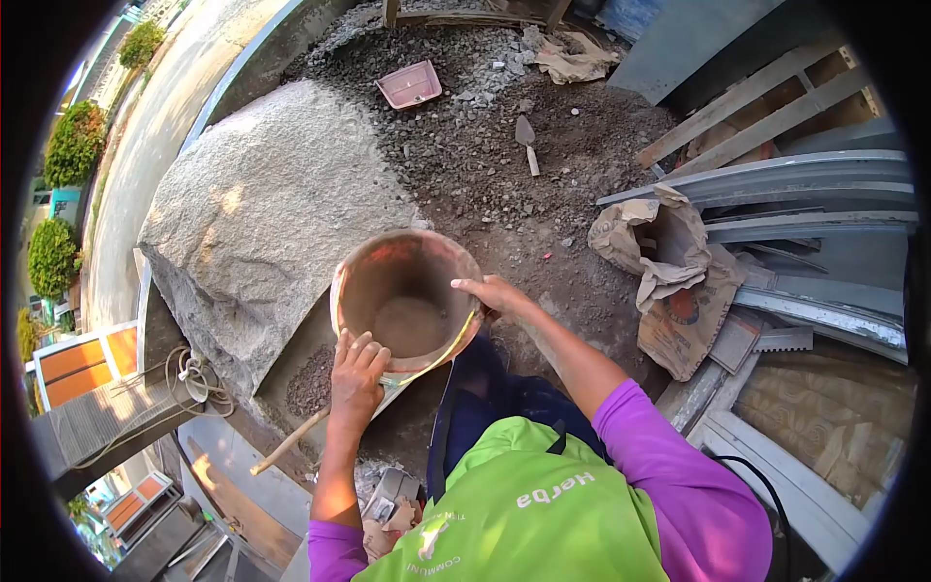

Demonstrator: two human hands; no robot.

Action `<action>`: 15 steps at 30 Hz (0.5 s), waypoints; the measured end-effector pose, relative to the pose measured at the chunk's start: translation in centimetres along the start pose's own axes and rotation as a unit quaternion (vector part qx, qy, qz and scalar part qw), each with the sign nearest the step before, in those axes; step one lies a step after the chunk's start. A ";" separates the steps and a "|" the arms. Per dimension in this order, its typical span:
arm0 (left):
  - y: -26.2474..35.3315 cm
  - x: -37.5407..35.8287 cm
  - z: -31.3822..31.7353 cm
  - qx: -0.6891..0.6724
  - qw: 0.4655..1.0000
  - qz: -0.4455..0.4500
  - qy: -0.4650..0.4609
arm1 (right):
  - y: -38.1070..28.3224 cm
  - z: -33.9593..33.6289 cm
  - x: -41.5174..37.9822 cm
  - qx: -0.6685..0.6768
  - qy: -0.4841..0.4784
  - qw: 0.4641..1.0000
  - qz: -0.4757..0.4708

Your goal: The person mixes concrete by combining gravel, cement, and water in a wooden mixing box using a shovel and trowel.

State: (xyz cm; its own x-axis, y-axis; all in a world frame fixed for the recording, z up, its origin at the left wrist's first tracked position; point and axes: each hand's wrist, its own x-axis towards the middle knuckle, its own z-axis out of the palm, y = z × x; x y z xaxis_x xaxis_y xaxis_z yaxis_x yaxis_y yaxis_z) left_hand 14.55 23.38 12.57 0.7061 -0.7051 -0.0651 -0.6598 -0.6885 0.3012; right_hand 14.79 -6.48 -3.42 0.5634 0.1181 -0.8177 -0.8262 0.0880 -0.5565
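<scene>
A worn bucket (361, 281) is tilted so that I look down into it. Its inside is coated with grey dust and appears to hold nothing loose. My left hand (357, 380) has its fingers curled over the near-left rim. On the right side, my right hand (497, 295) grips the rim, its thumb over the inner edge and its other fingers mostly hidden behind the wall. A yellow-green handle strip runs along the bucket's near right edge. Below my left hand, a wooden tool handle (289, 442) sticks out; its head cannot be made out.
A large pale sand pile (276, 184) rises at left. Dark gravel (465, 145) spreads ahead, with a trowel (526, 144) and a pink tub (409, 85) on it. An opened paper sack (684, 320) stands at right, beside stacked metal frames (805, 184). A coiled rope (199, 373) hangs at left.
</scene>
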 end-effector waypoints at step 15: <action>-9.9 23.0 13.6 -0.573 0.671 -0.470 0.025 | -7.4 -15.5 11.6 0.068 0.235 0.967 -0.067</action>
State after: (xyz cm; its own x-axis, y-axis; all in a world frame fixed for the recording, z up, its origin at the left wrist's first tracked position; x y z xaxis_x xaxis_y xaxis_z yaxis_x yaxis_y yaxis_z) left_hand 33.82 11.61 -4.84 0.6985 -0.0252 -0.7151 0.6937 -0.2214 0.6854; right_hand 27.33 -21.11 -11.07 0.5743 -0.3631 -0.7337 -0.7195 0.2035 -0.6640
